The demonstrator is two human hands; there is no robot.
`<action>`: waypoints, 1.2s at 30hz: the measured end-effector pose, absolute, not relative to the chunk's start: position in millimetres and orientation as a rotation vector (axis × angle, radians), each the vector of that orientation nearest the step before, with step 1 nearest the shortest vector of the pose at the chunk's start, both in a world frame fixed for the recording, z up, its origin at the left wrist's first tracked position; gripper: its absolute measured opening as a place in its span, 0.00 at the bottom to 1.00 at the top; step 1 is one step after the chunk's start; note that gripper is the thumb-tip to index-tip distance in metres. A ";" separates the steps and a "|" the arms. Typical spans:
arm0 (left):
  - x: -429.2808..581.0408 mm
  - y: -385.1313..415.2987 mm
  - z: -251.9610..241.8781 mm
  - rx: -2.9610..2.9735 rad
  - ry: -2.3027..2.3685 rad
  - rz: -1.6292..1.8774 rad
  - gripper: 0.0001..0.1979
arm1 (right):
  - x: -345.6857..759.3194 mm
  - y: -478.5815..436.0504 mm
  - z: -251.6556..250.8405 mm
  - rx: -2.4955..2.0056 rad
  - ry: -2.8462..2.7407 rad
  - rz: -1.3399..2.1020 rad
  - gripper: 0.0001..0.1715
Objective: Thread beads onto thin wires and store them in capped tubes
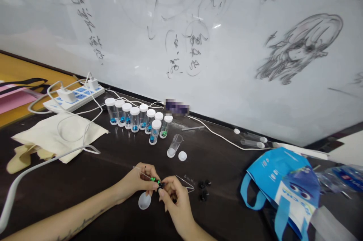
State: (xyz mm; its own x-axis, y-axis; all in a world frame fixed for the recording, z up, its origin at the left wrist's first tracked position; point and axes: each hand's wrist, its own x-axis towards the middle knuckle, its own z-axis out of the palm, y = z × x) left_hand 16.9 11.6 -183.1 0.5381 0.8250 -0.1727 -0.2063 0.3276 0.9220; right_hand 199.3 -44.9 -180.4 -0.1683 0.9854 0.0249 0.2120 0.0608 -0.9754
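Note:
My left hand (141, 179) is closed around a thin, clear-looking stick with a small green part (153, 179) on it. My right hand (174, 195) pinches a small black part (161, 185), which meets the green part at the fingertips. Whether the two are joined, I cannot tell. Below my left hand lies a white oval dish or cap (144, 201). Several thin sticks (187, 187) and a few small black parts (203, 192) are on the dark table (119, 184) to the right of my right hand. Beyond both hands sit an uncapped clear tube (176, 143) and a white cap (182, 156).
Several white-capped tubes (135, 122) with blue pieces stand at the back, one with green (164, 133). At left are a power strip (81, 96), cables and a cream cloth bag (65, 131). A blue bag (283, 188) stands at right. A whiteboard (227, 82) rises behind.

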 end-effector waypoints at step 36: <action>17.2 11.3 -182.0 1.017 0.735 0.756 0.11 | 200.5 -44.9 -181.1 -1.267 -1.564 1.202 0.14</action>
